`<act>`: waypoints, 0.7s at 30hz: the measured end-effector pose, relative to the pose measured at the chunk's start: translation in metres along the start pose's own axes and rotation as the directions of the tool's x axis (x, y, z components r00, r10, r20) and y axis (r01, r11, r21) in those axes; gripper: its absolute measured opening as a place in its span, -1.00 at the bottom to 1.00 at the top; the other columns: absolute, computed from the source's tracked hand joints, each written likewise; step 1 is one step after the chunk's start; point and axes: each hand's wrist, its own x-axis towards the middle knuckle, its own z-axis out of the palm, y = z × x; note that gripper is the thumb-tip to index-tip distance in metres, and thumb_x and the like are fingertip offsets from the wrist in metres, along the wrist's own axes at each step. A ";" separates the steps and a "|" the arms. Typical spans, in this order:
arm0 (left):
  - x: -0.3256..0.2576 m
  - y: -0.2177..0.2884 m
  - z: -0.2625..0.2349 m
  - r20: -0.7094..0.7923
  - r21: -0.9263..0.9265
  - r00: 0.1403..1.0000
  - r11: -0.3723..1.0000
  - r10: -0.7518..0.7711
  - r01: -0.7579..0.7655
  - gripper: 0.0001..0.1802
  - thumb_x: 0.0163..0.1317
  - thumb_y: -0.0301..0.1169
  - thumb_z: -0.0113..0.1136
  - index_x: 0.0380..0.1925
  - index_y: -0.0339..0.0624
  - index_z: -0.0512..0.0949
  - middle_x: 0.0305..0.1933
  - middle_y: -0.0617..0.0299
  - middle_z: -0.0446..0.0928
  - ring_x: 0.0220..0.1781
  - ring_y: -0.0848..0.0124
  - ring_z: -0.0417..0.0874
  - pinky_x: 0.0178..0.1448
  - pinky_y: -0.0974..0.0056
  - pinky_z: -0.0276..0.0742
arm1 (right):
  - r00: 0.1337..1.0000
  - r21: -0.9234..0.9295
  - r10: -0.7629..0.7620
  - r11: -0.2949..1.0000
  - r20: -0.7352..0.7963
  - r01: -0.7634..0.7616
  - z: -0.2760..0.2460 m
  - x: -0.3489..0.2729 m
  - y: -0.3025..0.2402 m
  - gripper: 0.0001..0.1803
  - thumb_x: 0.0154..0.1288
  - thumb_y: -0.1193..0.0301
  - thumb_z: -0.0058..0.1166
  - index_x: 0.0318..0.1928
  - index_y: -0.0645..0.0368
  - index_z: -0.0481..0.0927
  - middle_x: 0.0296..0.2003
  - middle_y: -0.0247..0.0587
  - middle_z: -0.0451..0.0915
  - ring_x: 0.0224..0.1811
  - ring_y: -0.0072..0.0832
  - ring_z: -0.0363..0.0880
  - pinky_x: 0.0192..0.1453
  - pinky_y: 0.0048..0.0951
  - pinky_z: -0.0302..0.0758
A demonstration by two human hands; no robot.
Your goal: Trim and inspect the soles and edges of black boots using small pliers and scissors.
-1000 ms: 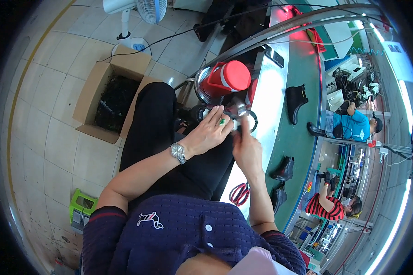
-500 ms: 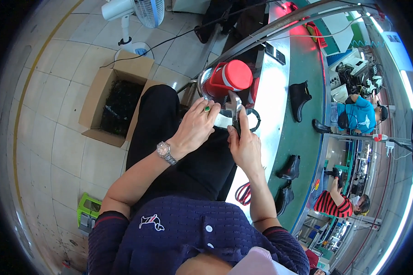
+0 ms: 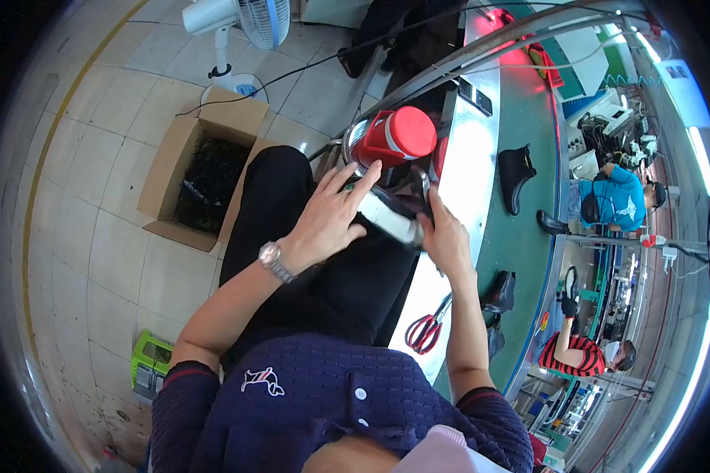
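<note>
Workbench (image 3: 471, 162): tool (image 3: 424, 188) in right hand (image 3: 449, 240)

1 dark-edged, pale-faced piece (image 3: 390, 221) is slanting down toward the right; just beside its upper edge, 1 metal-headed tool (image 3: 420, 183) is showing blurred, partly hidden.

Bright scene here, white tube lights (image 3: 696, 363) blazing down the right edge, glare flaring off the table (image 3: 467, 197) right of centre! A red glow (image 3: 521, 67) upper right, blur smearing the pale strip (image 3: 388, 218) mid-frame, fisheye distortion bending straight lines toward black corners.
</note>
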 end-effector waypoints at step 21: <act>-0.093 0.010 -0.022 -0.136 -0.067 0.955 0.964 -0.265 0.258 -0.67 0.38 -0.33 0.06 -0.15 -0.47 0.57 -0.38 -0.12 0.62 -0.41 0.11 0.68 -0.39 0.21 0.58 | 0.694 0.223 -0.367 0.930 0.619 0.292 -0.058 -0.025 -0.101 -0.34 0.36 0.42 0.03 0.42 0.00 0.12 -0.20 0.03 0.65 -0.27 0.02 0.65 -0.17 -0.07 0.56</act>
